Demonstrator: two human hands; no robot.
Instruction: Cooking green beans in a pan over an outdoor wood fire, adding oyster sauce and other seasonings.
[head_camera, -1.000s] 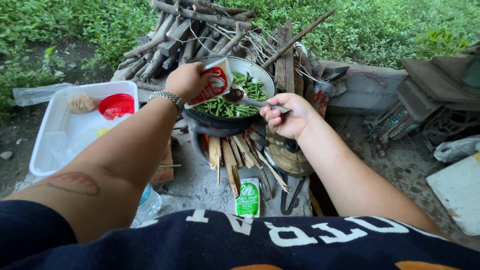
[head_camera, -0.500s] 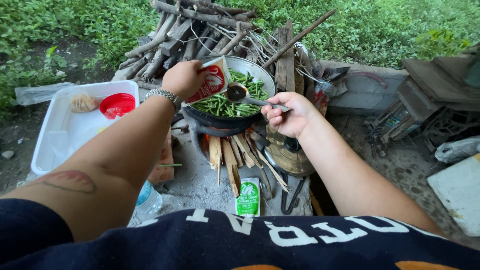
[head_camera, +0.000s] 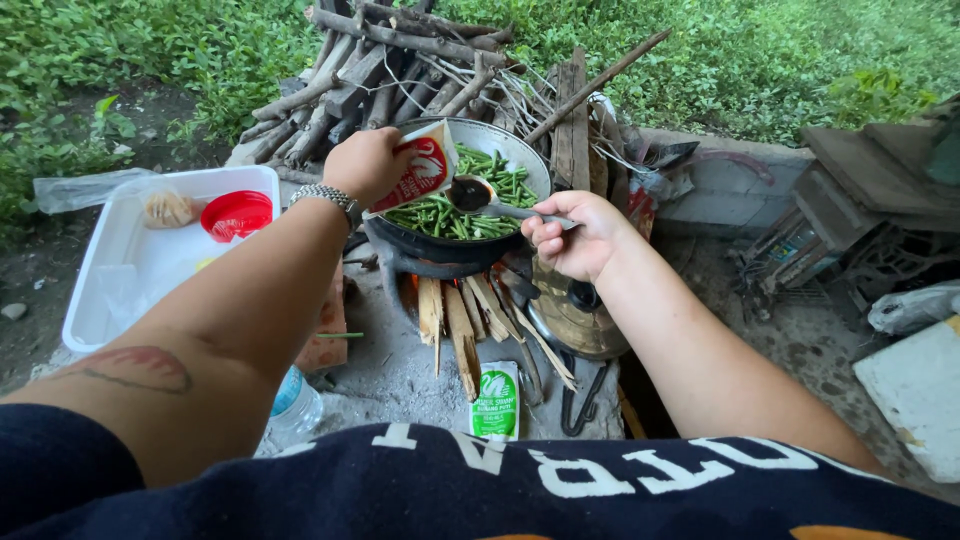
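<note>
My left hand (head_camera: 366, 163) grips a red and white sauce pouch (head_camera: 420, 169), tilted over a metal spoon (head_camera: 490, 201). That spoon holds dark liquid in its bowl, and my right hand (head_camera: 572, 234) holds its handle. Both hover above a dark pan (head_camera: 440, 243) full of cut green beans (head_camera: 462, 205). The pan rests on a wood fire, with split firewood sticks (head_camera: 463, 320) poking out from underneath.
A white tray (head_camera: 112, 268) at left holds a red lid (head_camera: 235, 214) and a small bag. A green sachet (head_camera: 495, 401) lies on the ground in front, a plastic bottle (head_camera: 293, 406) beside my left arm. Stacked branches (head_camera: 380, 70) lie behind the pan, a metal pot lid (head_camera: 575, 318) at right.
The spoon's bowl has filled with more dark liquid from the pouch. Both hands stay nearly in place; the view has shifted slightly.
</note>
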